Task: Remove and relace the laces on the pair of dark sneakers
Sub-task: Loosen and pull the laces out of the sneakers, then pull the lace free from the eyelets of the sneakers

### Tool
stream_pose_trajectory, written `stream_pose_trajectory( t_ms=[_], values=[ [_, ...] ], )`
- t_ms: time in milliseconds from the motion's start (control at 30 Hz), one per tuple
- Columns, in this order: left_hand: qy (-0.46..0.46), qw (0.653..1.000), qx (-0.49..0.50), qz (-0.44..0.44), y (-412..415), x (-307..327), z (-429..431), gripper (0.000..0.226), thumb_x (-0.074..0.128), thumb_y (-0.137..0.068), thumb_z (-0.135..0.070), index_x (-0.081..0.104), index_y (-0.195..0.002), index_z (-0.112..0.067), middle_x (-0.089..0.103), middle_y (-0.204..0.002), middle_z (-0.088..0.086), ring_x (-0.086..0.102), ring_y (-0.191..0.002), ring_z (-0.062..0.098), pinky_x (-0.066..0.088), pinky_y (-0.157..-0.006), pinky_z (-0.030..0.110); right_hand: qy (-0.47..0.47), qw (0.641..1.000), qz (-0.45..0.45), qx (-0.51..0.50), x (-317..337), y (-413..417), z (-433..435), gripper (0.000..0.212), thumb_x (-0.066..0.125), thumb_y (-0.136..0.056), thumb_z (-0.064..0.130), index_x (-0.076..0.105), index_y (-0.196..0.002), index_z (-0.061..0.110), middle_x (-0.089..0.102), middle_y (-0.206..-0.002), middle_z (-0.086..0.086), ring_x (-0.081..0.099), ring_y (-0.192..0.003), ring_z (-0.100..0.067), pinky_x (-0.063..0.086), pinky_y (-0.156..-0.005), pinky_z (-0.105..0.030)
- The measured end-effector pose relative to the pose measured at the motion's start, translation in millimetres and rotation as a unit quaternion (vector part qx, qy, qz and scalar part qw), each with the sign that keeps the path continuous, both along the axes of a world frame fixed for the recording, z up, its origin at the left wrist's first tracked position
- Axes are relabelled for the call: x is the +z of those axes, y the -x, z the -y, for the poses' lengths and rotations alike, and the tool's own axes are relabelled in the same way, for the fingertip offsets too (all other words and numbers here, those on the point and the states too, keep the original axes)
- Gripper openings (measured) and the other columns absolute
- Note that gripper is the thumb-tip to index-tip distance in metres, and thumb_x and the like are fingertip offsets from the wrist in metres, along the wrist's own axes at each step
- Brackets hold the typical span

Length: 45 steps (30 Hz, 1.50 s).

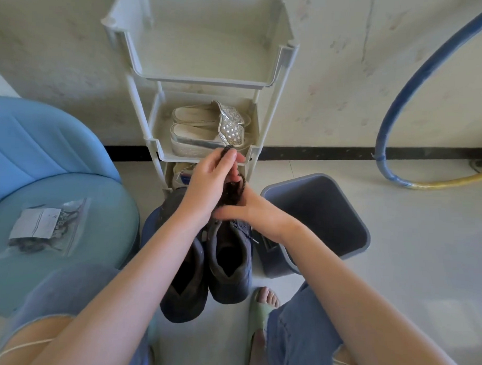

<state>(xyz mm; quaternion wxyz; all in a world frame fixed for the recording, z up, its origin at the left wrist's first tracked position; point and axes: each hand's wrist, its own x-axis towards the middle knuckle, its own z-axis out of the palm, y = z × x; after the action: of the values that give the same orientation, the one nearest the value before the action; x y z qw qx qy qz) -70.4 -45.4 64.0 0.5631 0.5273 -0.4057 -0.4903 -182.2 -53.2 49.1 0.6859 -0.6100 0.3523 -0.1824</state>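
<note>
Two dark sneakers stand side by side on the floor between my knees, the left sneaker (185,284) and the right sneaker (230,261), openings facing me. A dark lace (234,189) is bunched in a loose bundle above their toes. My left hand (210,181) pinches the lace's upper end between thumb and fingers. Just below, my right hand (249,212) grips the bundle from the right, thumb pointing left. A short lace end (253,238) lies on the right sneaker's collar.
A white plastic shoe rack (152,119) with pale sandals (203,132) stands against the wall ahead. A blue-grey bin (321,209) lies tipped at right. A blue chair (69,203) at left carries a clear bag of items (45,228). A blue hose (401,92) curves at right.
</note>
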Motion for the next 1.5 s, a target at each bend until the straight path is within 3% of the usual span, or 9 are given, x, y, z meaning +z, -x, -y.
stream_pose_trajectory(
  t_ms=[133, 267, 467, 600, 700, 867, 1033, 1267, 1500],
  values=[
    [0.0, 0.989, -0.097, 0.109, -9, 12, 2, 0.022, 0.052, -0.096, -0.032, 0.07, -0.092, -0.02, 0.065, -0.081, -0.01, 0.063, -0.085, 0.011, 0.048, -0.082, 0.024, 0.02, 0.994, -0.05, -0.099, -4, 9, 9, 0.009, 0.054, -0.094, 0.006, 0.057, -0.1, 0.0, 0.061, -0.075, -0.005, 0.058, -0.068, -0.014, 0.046, -0.067, -0.026],
    [-0.079, 0.99, -0.026, 0.113, -26, -7, 15, 0.038, 0.041, -0.094, -0.053, 0.063, -0.102, -0.023, 0.067, -0.106, -0.004, 0.062, -0.101, 0.012, 0.048, -0.087, 0.03, -0.186, 0.926, 0.212, -0.252, 1, 28, 25, 0.009, 0.046, -0.097, 0.008, 0.055, -0.099, 0.008, 0.057, -0.069, 0.002, 0.053, -0.063, -0.011, 0.045, -0.055, -0.019],
    [-0.114, 0.886, -0.4, 0.206, 9, -36, -8, 0.03, 0.049, -0.096, -0.041, 0.067, -0.108, -0.021, 0.069, -0.109, -0.011, 0.059, -0.111, 0.001, 0.035, -0.102, 0.021, -0.263, 0.828, 0.363, -0.336, 6, 37, 37, 0.017, 0.04, -0.101, 0.011, 0.055, -0.093, 0.011, 0.054, -0.073, 0.0, 0.056, -0.058, -0.008, 0.045, -0.047, -0.018],
    [-0.09, 0.921, -0.304, 0.228, 7, -40, -11, 0.021, 0.047, -0.098, -0.03, 0.064, -0.093, -0.017, 0.068, -0.064, -0.001, 0.068, -0.072, 0.011, 0.045, -0.075, 0.027, -0.093, 0.876, 0.059, -0.469, -4, 55, 42, 0.011, 0.048, -0.099, 0.009, 0.057, -0.105, 0.01, 0.062, -0.082, -0.002, 0.058, -0.068, -0.009, 0.045, -0.063, -0.021],
    [-0.047, 0.989, -0.118, 0.08, 10, -33, 2, 0.024, 0.043, -0.1, -0.022, 0.063, -0.087, -0.019, 0.063, -0.066, -0.005, 0.066, -0.073, 0.013, 0.052, -0.069, 0.023, 0.089, 0.927, -0.234, -0.28, -9, 55, 32, 0.033, 0.042, -0.096, -0.002, 0.056, -0.123, 0.012, 0.062, -0.108, -0.005, 0.059, -0.084, -0.013, 0.046, -0.065, -0.017],
    [-0.047, 0.994, -0.09, -0.029, 55, -23, 25, 0.028, 0.047, -0.097, -0.033, 0.064, -0.074, -0.032, 0.061, -0.095, 0.007, 0.06, -0.095, 0.025, 0.049, -0.087, 0.042, -0.073, 0.973, -0.04, -0.216, 7, 55, 18, 0.028, 0.037, -0.096, -0.003, 0.055, -0.117, 0.003, 0.065, -0.106, -0.017, 0.066, -0.097, -0.028, 0.057, -0.086, -0.041],
    [-0.1, 0.984, -0.13, -0.062, 130, -27, 57, 0.03, 0.042, -0.101, -0.021, 0.059, -0.077, -0.017, 0.066, -0.087, 0.003, 0.061, -0.088, 0.018, 0.049, -0.082, 0.033, -0.003, 0.899, -0.184, -0.397, -1, 113, 29, 0.037, 0.041, -0.097, 0.005, 0.042, -0.134, 0.008, 0.058, -0.11, -0.006, 0.061, -0.087, -0.018, 0.058, -0.058, -0.028],
    [-0.183, 0.959, -0.203, 0.077, 183, -75, 81, 0.029, 0.042, -0.1, -0.026, 0.06, -0.078, -0.02, 0.061, -0.093, 0.008, 0.058, -0.098, 0.026, 0.047, -0.09, 0.04, -0.078, 0.861, -0.369, -0.341, -46, 162, 55, 0.035, 0.051, -0.096, 0.016, 0.048, -0.129, 0.005, 0.063, -0.112, -0.019, 0.065, -0.068, -0.025, 0.052, -0.04, -0.026],
    [-0.175, 0.899, -0.258, 0.308, 170, -139, 82, 0.021, 0.044, -0.099, -0.023, 0.06, -0.091, -0.012, 0.061, -0.089, 0.006, 0.058, -0.086, 0.021, 0.044, -0.073, 0.029, -0.115, 0.882, -0.377, -0.26, -78, 171, 63, 0.023, 0.059, -0.092, 0.011, 0.062, -0.114, 0.004, 0.064, -0.107, -0.019, 0.068, -0.084, -0.034, 0.06, -0.072, -0.043]
  ],
)
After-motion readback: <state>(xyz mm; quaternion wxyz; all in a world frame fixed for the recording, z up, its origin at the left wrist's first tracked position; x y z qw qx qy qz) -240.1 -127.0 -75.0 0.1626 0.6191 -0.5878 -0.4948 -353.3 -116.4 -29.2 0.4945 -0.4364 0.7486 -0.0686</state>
